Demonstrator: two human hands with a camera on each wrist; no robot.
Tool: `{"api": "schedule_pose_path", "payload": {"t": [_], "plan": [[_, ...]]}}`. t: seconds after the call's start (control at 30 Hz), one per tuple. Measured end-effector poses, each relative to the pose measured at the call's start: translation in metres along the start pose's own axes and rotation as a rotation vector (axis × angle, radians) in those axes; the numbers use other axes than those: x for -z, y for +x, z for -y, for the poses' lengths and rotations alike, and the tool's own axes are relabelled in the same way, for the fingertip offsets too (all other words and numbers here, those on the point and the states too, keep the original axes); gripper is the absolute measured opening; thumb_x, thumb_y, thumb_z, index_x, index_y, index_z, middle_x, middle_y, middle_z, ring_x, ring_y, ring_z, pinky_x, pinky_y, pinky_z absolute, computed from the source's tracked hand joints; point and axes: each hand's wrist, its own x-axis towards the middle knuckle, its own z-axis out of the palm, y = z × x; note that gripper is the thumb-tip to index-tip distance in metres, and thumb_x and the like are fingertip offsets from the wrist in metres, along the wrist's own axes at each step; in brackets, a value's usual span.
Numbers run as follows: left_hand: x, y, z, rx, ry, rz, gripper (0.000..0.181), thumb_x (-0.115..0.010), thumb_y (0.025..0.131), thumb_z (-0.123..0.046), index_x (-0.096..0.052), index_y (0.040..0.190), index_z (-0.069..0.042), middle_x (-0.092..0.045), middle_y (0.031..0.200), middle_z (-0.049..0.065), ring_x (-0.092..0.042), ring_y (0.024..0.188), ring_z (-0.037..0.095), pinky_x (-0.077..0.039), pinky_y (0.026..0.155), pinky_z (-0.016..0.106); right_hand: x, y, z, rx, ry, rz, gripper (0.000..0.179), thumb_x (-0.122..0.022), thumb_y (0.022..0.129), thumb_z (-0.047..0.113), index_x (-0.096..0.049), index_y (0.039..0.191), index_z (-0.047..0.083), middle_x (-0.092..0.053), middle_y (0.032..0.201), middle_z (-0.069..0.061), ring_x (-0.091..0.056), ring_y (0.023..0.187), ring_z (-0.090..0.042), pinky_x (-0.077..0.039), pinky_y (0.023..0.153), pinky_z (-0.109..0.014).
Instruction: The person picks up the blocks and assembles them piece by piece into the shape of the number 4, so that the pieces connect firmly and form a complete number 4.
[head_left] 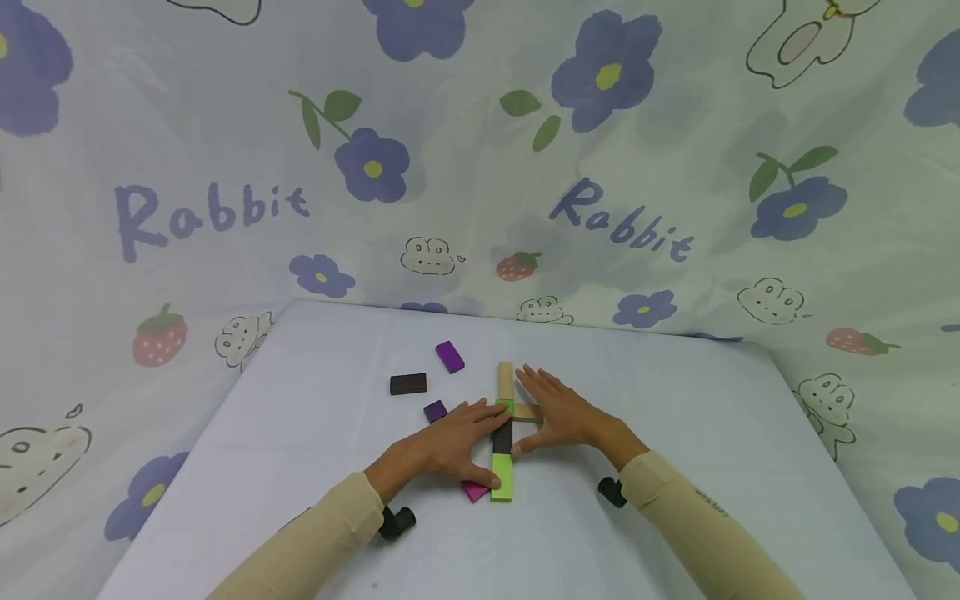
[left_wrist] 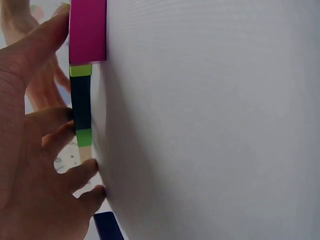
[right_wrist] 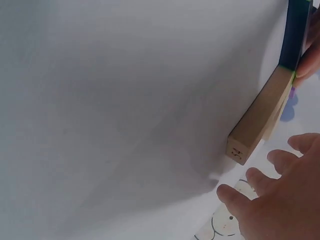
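A row of blocks runs away from me on the white table: a lime block [head_left: 502,485] nearest, then a dark block [head_left: 502,438], a green block [head_left: 507,403] and a plain wooden block [head_left: 506,380]. Another wooden block [head_left: 527,412] sticks out rightward beside the green one. My left hand [head_left: 453,442] lies along the row's left side, fingers extended, its fingertips touching the dark and green blocks. Its thumb is at a magenta block [left_wrist: 88,32] beside the lime one. My right hand [head_left: 566,417] spreads around the sideways wooden block, apparently gripping nothing.
Left of the row lie a purple block [head_left: 450,357], a dark brown block [head_left: 408,383] and a dark purple block [head_left: 435,411], partly behind my left hand. Black wrist devices [head_left: 397,523] show under both forearms. A patterned cloth [head_left: 465,183] hangs behind the table [head_left: 300,400].
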Motion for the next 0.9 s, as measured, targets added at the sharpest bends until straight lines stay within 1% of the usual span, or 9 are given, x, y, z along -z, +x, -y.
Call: {"api": "schedule_pose_path", "payload": {"t": [0.3, 0.5, 0.67, 0.9], "plan": [[0.001, -0.001, -0.002, -0.001, 0.000, -0.007, 0.100, -0.073, 0.083, -0.065, -0.033, 0.160, -0.015, -0.025, 0.166, 0.001, -0.018, 0.153, 0.030, -0.013, 0.123, 0.047, 0.001, 0.001, 0.004, 0.028, 0.008, 0.003, 0.132, -0.081, 0.068, 0.071, -0.011, 0.164, 0.013, -0.007, 0.170, -0.010, -0.010, 0.153, -0.039, -0.020, 0.118, -0.062], [0.003, -0.002, -0.003, -0.009, -0.004, -0.012, 0.100, -0.075, 0.082, -0.063, -0.034, 0.159, -0.014, -0.027, 0.165, 0.003, -0.019, 0.153, 0.032, -0.015, 0.123, 0.049, 0.002, 0.000, 0.008, 0.033, 0.004, 0.017, 0.133, -0.080, 0.068, 0.072, -0.009, 0.164, 0.013, -0.004, 0.170, -0.009, -0.009, 0.154, -0.037, -0.019, 0.119, -0.061], [0.003, -0.002, -0.003, -0.021, -0.005, -0.018, 0.100, -0.075, 0.082, -0.064, -0.035, 0.158, -0.013, -0.027, 0.165, 0.004, -0.020, 0.152, 0.033, -0.016, 0.123, 0.050, 0.000, 0.000, 0.010, 0.037, 0.009, 0.021, 0.132, -0.080, 0.068, 0.072, -0.012, 0.164, 0.012, -0.005, 0.170, -0.009, -0.009, 0.154, -0.037, -0.019, 0.119, -0.061], [0.004, -0.001, -0.003, -0.029, -0.005, -0.020, 0.101, -0.074, 0.081, -0.065, -0.035, 0.158, -0.012, -0.028, 0.165, 0.005, -0.020, 0.152, 0.034, -0.016, 0.123, 0.050, -0.002, -0.001, 0.014, 0.038, -0.017, 0.025, 0.133, -0.079, 0.067, 0.075, -0.013, 0.163, 0.011, -0.006, 0.170, -0.008, -0.009, 0.154, -0.037, -0.019, 0.119, -0.060]]}}
